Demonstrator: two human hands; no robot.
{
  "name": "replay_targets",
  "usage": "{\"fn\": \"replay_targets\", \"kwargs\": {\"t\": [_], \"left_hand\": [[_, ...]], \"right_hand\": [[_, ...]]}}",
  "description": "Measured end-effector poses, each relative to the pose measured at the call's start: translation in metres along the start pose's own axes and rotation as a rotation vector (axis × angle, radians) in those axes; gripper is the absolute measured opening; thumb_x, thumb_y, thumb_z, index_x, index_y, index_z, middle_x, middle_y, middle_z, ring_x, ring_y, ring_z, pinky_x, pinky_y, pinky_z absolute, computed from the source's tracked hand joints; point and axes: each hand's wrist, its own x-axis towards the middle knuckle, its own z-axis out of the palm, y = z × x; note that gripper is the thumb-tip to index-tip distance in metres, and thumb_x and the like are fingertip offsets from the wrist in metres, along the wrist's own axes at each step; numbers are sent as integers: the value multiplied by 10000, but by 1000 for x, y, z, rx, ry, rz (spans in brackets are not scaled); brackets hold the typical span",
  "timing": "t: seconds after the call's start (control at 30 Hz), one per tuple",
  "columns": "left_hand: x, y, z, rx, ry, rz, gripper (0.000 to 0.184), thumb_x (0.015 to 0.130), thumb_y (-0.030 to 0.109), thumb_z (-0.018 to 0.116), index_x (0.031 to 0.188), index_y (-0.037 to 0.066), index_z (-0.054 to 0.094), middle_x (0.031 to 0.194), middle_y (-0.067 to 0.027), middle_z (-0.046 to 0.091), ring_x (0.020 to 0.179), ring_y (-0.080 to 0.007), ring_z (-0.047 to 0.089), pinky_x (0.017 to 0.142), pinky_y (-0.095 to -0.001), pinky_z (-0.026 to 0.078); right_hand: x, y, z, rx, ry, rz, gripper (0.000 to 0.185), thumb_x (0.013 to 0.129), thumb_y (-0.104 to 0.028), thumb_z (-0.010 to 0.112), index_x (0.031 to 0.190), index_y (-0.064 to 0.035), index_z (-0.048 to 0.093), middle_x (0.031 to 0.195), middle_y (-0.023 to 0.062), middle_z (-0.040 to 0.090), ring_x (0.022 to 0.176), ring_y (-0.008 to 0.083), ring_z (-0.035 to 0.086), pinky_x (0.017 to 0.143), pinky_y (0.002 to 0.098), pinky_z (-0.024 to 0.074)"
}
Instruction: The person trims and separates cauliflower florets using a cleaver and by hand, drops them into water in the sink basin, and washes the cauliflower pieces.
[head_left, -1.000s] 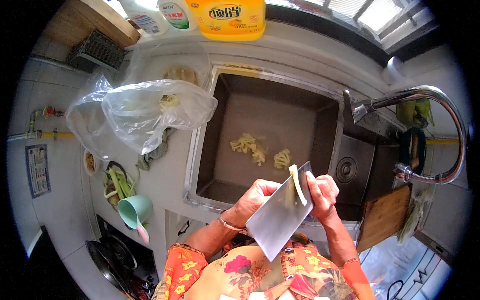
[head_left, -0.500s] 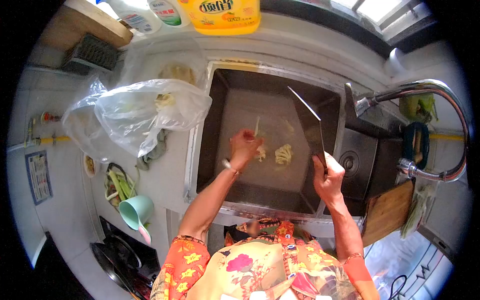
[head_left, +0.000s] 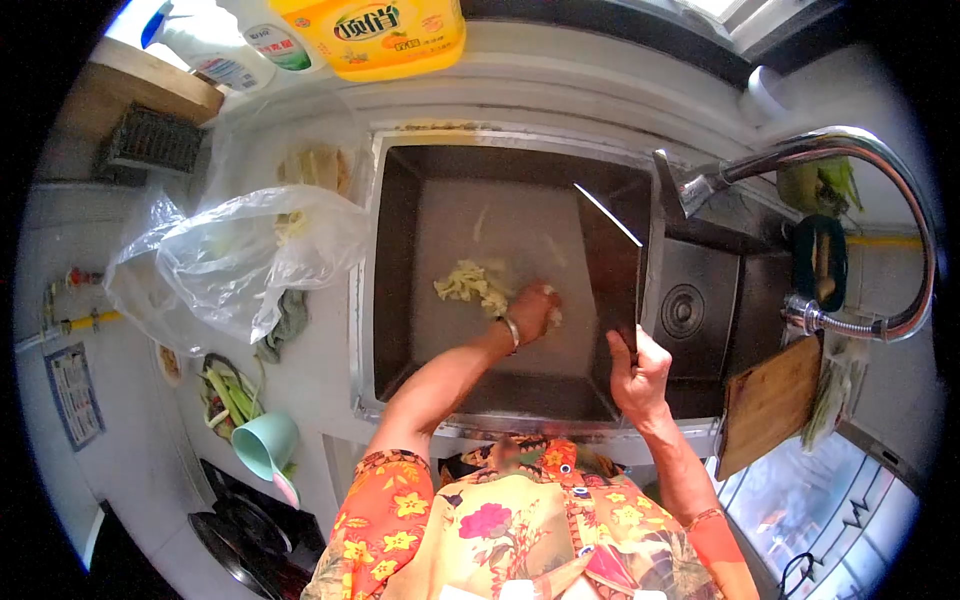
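Standing beyond the cleaver (head_left: 613, 275), a yellow container (head_left: 372, 38) reads 顶俏.

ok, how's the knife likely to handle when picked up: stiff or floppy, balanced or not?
Likely stiff: the knife looks straight, though the right hand grips it only at one end. Probably front-heavy, since its broad part juts well past the grip.

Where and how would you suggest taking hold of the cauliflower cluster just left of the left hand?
I'd grip the cauliflower cluster by its sides, coming from above: it lies low inside the sink, whose walls would likely hinder a sideways reach.
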Motion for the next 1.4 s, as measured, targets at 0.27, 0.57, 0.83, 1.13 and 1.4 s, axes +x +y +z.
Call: {"fn": "replay_targets", "kwargs": {"t": [0.27,0.57,0.83,1.13,1.4], "left_hand": [[-89,54,-106,-1423,155,-282,456,754,76,747,1164,-16,569,966,-117,669,899,-146,638,754,-274,541],[-145,92,-157,-1561,157,-176,463,833,-29,640,1271,-51,493,1129,-127,623,975,-159,618,865,-284,518],[-155,105,-164,-978,344,-22,263,858,17,625,1119,4,596,1076,-97,597,921,-120,610,718,-225,549],[-167,114,-173,-562,470,83,122,837,41,598,933,-29,569,883,-170,569,742,-295,602,632,-354,492],[-167,118,-174,-270,564,93,104,787,35,583,851,-28,530,752,-183,562,681,-334,591,622,-402,488]], "right_hand": [[0,-14,7,166,-117,265,375,850,-142,674,1186,-3,579,1039,158,673,899,123,636,756,260,506],[-5,-40,11,595,-245,271,668,605,-174,889,1148,-19,532,995,65,656,906,106,609,807,260,501],[-14,-52,1,688,-262,363,505,705,-58,795,1140,-14,542,1021,61,649,893,118,622,793,263,518],[-11,-70,-5,633,-300,301,480,695,-45,795,1105,2,548,980,57,655,881,111,620,786,260,513],[-6,-78,-11,641,-286,329,487,685,-32,798,1102,2,549,963,60,653,876,108,618,769,255,510]]}}
